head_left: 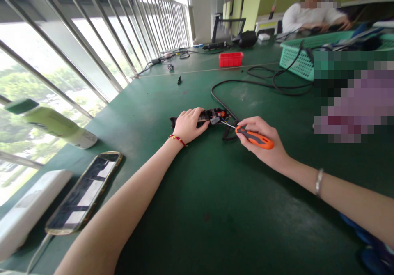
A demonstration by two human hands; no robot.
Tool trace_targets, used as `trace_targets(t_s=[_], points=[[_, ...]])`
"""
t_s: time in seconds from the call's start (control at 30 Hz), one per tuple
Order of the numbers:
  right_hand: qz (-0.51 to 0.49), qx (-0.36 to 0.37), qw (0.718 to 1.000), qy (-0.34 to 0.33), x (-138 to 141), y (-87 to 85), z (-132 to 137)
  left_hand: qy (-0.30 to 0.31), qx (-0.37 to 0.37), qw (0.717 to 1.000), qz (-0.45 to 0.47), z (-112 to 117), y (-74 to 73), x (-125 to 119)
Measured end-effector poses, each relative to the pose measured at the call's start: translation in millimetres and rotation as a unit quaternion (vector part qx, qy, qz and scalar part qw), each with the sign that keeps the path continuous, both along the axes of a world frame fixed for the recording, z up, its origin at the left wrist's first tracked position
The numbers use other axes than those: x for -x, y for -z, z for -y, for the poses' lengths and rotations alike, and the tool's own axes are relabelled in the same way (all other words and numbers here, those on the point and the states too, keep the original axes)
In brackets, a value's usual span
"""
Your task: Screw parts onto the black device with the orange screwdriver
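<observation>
My left hand point(190, 124) presses down on a black opened device point(215, 115) with coloured wires inside, lying on the green table point(215, 209). Its fingers curl over the device's left part. My right hand point(261, 141) grips an orange-and-grey screwdriver point(255, 138), whose metal tip points left into the device's right end. A black cable point(221, 98) runs from the device toward the back of the table.
A phone point(84, 193) and a white box point(27, 209) lie at the near left, with a green-capped bottle point(52, 123) on its side. A red bin point(230, 59) and a green basket point(295, 57) stand farther back. Another person point(310, 14) sits at the far right.
</observation>
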State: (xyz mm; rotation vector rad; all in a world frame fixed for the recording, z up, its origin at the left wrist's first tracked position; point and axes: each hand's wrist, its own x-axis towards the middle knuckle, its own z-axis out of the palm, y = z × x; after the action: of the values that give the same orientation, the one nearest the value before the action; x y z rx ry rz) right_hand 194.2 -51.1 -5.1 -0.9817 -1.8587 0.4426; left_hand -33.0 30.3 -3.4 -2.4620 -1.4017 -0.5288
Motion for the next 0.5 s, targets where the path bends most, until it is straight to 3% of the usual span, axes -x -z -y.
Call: trace_targets(t_s=[0.1, 0.27, 0.37, 0.5], points=[[0.097, -0.034, 0.993, -0.053, -1.0, 3.1, -1.9, 0.001, 0.003, 1.0, -0.017, 0.0, -0.8, 0.9], [0.327, -0.114, 0.931, -0.109, 0.1, 5.7, -5.9, -0.008, 0.044, 0.998, -0.054, 0.8, -8.9, -0.2], [0.343, -0.108, 0.927, -0.11, -0.3, 4.6, -7.3, -0.043, 0.094, 0.992, -0.074, 3.5, -18.8, -1.5], [0.343, -0.097, 0.926, -0.127, -2.7, 2.4, -7.9, -0.143, 0.155, 0.974, -0.08, 3.0, -32.2, 11.9]])
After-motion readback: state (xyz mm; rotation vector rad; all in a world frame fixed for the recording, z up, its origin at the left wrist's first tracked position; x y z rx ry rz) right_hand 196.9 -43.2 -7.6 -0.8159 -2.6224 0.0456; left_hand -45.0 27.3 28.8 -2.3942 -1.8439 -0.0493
